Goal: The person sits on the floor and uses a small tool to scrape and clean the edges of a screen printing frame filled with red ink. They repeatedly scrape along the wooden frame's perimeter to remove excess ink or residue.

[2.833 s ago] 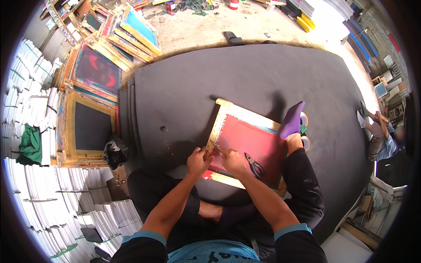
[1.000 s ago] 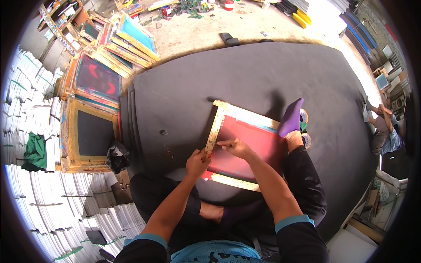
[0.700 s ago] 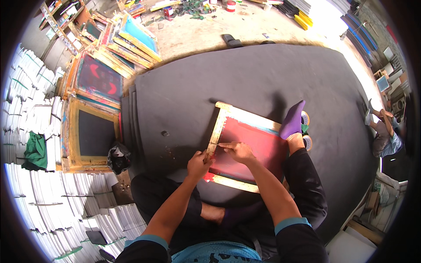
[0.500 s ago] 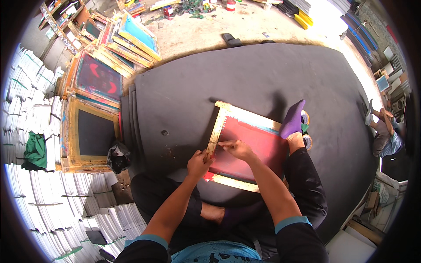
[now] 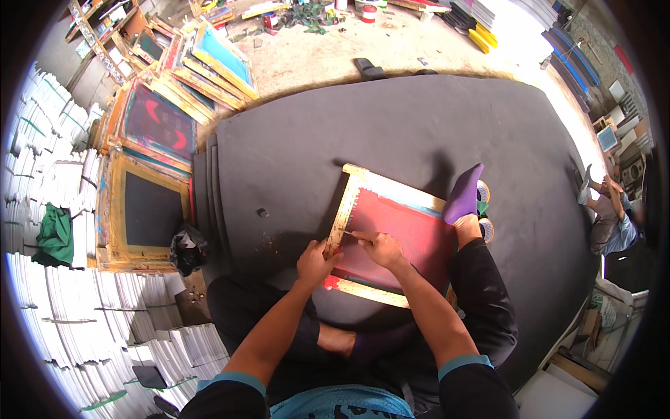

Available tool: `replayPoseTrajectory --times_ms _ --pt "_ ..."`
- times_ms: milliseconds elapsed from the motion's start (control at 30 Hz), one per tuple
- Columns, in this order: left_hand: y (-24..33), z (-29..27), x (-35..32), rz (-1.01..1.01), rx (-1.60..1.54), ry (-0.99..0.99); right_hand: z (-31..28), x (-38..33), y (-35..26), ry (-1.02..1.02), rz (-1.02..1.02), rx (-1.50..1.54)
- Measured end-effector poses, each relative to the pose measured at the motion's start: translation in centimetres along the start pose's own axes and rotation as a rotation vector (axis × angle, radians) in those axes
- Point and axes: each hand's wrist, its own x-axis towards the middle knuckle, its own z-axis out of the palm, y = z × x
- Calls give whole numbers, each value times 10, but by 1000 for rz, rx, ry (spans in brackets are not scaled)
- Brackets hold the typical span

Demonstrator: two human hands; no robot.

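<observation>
A wooden screen-printing frame [image 5: 347, 202] with red mesh [image 5: 408, 230] lies on a dark mat [image 5: 335, 133] in front of me. My left hand [image 5: 315, 262] grips the frame's left wooden bar near its lower corner. My right hand [image 5: 380, 248] rests on the red mesh just inside that bar, pinching a thin small tool whose tip points at the bar. My right foot in a purple sock [image 5: 464, 195] presses on the frame's right side. My legs in black trousers are folded around the frame.
Several other wooden frames [image 5: 150, 209] with dark, red and blue mesh lie stacked to the left and upper left. Stacks of white sheets [image 5: 63, 307] line the left side. A black bag [image 5: 187, 250] sits by the mat. Another person [image 5: 607, 216] sits at the far right.
My right hand has slid up along the frame's left bar from the lower corner. A pair of scissors seen on the mesh earlier is hidden now. My left hand stays on the bar.
</observation>
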Motion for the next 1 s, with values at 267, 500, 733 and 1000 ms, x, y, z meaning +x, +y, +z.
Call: replayPoseTrajectory --times_ms 267,500,733,1000 --pt "13 12 23 -66 152 80 0 -4 -26 139 -6 -308" --pt "5 13 25 19 15 93 5 2 -40 -33 7 -542" --pt "3 17 28 52 39 116 9 -3 -35 -42 48 -348" --pt "8 16 30 112 62 125 27 2 3 177 -42 33"
